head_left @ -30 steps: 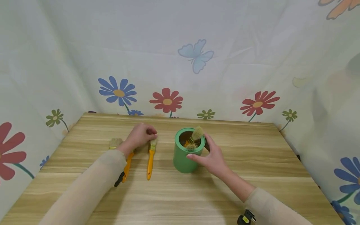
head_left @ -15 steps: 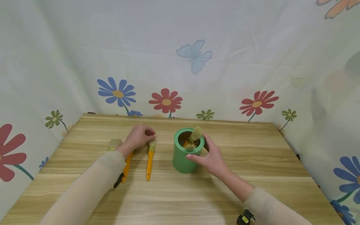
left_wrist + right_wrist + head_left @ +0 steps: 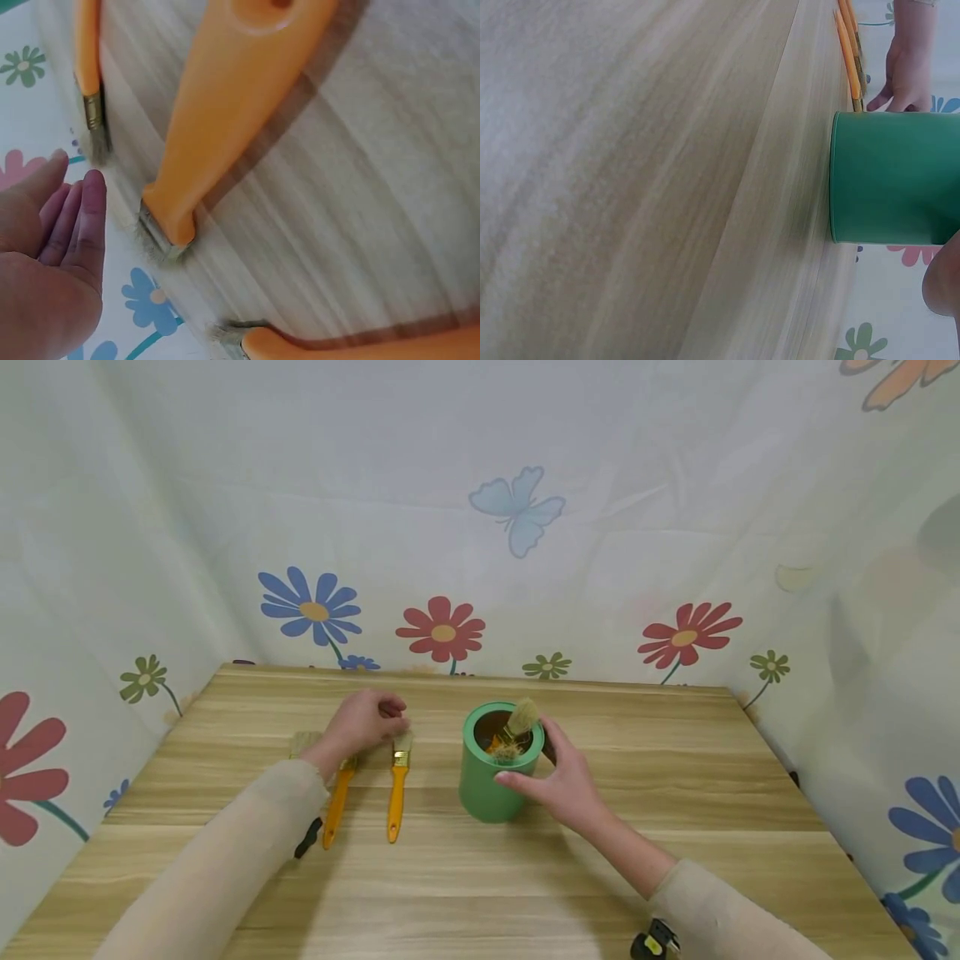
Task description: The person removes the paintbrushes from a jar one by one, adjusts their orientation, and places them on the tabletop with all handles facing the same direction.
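Note:
My right hand (image 3: 566, 785) grips a green can (image 3: 491, 793) at its rim, thumb on the near side and fingers round the right. The can stands upright, and a paintbrush (image 3: 522, 717) leans out of it, bristles up, beside another tuft of bristles (image 3: 508, 752). My left hand (image 3: 363, 722) hovers with loosely bent fingers at the bristle end of a yellow-handled paintbrush (image 3: 397, 789) lying on the table. In the left wrist view, the fingers (image 3: 91, 225) hold nothing. The right wrist view shows the can's side (image 3: 892, 180) and one fingertip (image 3: 941, 281).
Left of that brush lies a second yellow-handled brush (image 3: 340, 806), partly under my wrist. Pale bristles (image 3: 303, 743) and a dark handle end (image 3: 308, 838) show around my left sleeve. A black object with a yellow mark (image 3: 655, 941) lies by my right sleeve. Flowered cloth (image 3: 517, 610) surrounds the table.
My left hand and forearm have shifted slightly left, uncovering more of the brush bristles and the second handle. My right hand keeps its grip on the can.

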Demonstrator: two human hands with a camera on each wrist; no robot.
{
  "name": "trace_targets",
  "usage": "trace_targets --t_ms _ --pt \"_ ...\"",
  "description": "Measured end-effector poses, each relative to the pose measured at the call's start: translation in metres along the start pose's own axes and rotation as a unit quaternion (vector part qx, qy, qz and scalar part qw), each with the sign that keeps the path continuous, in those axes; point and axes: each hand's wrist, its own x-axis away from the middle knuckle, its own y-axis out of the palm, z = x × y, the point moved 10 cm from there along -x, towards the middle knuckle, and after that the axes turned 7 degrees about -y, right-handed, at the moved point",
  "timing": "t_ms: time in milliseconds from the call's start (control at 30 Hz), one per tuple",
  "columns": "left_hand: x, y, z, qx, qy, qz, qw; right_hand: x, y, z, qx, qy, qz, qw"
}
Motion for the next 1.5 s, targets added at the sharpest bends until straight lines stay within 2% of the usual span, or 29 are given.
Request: trace_targets --t_ms 67,233,500,700,933,1067,1200,1300,1500 --pt "0.001 -0.003 -0.001 0.014 -0.004 -0.003 0.9999 0.0 0.001 0.0 0.001 0.001 -0.002 1.0" --pt "0.005 -0.013 0.007 0.04 0.017 -0.005 0.999 0.001 0.002 -0.001 0.002 0.007 -0.004 1.0" --pt "0.02 -0.034 0.04 0.019 0.081 -0.009 0.9965 0.001 0.001 -0.002 0.005 0.011 -0.002 1.0" --pt "0.036 -0.04 0.063 0.018 0.11 -0.018 0.9936 0.001 0.001 0.002 0.005 0.015 -0.003 1.0" --pt "0.051 -0.034 0.079 0.046 0.129 -0.055 0.989 0.001 0.001 0.004 0.004 0.016 -0.007 1.0" --pt "0.058 -0.028 0.087 0.046 0.141 -0.063 0.987 0.0 0.002 0.002 0.004 0.012 -0.013 1.0" --pt "0.065 -0.021 0.095 0.052 0.161 -0.076 0.9826 0.003 0.001 0.0 -0.002 0.011 -0.023 1.0" --pt "0.069 -0.014 0.097 0.061 0.164 -0.088 0.9807 0.006 -0.002 0.0 -0.006 0.01 -0.027 1.0" --pt "0.077 0.001 0.101 0.085 0.176 -0.104 0.9752 0.009 -0.015 -0.008 -0.009 -0.026 -0.027 0.999"
